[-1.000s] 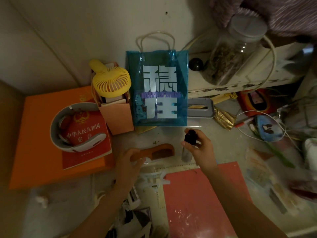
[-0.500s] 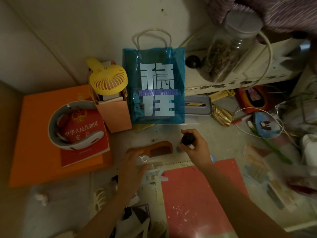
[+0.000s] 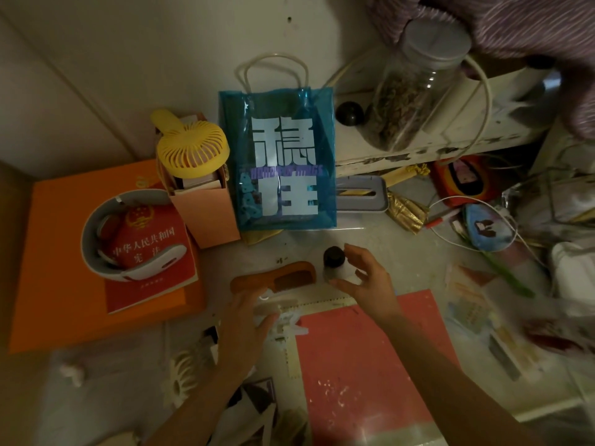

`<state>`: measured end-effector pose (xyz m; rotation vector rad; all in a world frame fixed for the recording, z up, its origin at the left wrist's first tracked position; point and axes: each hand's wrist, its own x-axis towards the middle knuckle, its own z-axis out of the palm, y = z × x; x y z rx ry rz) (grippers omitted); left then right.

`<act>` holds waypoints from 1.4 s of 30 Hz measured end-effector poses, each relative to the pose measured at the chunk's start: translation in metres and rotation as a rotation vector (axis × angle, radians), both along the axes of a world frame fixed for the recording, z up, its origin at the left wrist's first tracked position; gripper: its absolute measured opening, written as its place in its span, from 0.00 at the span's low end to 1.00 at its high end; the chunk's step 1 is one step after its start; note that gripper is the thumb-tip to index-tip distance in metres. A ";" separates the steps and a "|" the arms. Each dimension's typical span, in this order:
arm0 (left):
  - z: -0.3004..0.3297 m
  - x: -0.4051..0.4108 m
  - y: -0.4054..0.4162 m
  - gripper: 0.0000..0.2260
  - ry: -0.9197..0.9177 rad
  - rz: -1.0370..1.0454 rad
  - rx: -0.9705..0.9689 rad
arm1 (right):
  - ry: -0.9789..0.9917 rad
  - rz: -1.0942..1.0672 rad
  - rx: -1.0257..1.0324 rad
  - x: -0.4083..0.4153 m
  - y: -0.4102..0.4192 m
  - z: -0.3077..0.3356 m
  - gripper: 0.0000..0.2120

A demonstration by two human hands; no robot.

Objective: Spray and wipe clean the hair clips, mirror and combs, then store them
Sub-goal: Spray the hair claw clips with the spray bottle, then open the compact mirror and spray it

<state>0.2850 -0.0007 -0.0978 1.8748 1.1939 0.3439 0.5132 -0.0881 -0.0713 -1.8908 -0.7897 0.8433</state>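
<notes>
A small spray bottle with a dark cap stands on the table in front of the blue plastic bag. My right hand is just right of it, fingers spread and loose around it. A brown wooden comb lies left of the bottle. My left hand hovers flat and blurred below the comb, over a pale comb and a white claw clip. A cream claw clip lies at the lower left.
A red mat lies under my right forearm. At the left are an orange box, a red booklet and a yellow fan in a pink box. A glass jar stands on a shelf; cables and clutter fill the right.
My right hand set the spray bottle down upright and opened its fingers. My left hand drew back from the brown comb toward the pale comb and white clip.
</notes>
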 end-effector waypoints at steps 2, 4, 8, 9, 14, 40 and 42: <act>-0.002 0.000 -0.001 0.18 0.018 -0.005 0.015 | -0.011 -0.002 -0.017 0.001 -0.008 -0.003 0.32; -0.003 0.001 -0.003 0.20 0.033 -0.009 0.005 | -0.014 -0.020 -0.044 0.003 -0.016 -0.006 0.32; -0.004 0.005 -0.008 0.22 0.057 -0.041 -0.003 | -0.057 -0.087 -0.064 0.010 -0.036 -0.015 0.29; -0.004 0.006 -0.009 0.22 0.065 -0.044 0.006 | -0.079 -0.114 -0.068 0.012 -0.041 -0.018 0.28; -0.001 0.013 -0.019 0.22 0.079 -0.084 0.068 | -0.183 -0.202 -0.194 0.018 -0.065 -0.043 0.32; -0.010 0.060 -0.054 0.23 0.133 -0.212 0.183 | -0.405 -0.133 -0.241 0.033 -0.083 -0.065 0.22; -0.005 0.060 -0.054 0.22 0.088 -0.215 0.200 | -0.335 -0.130 -0.225 0.030 -0.088 -0.053 0.22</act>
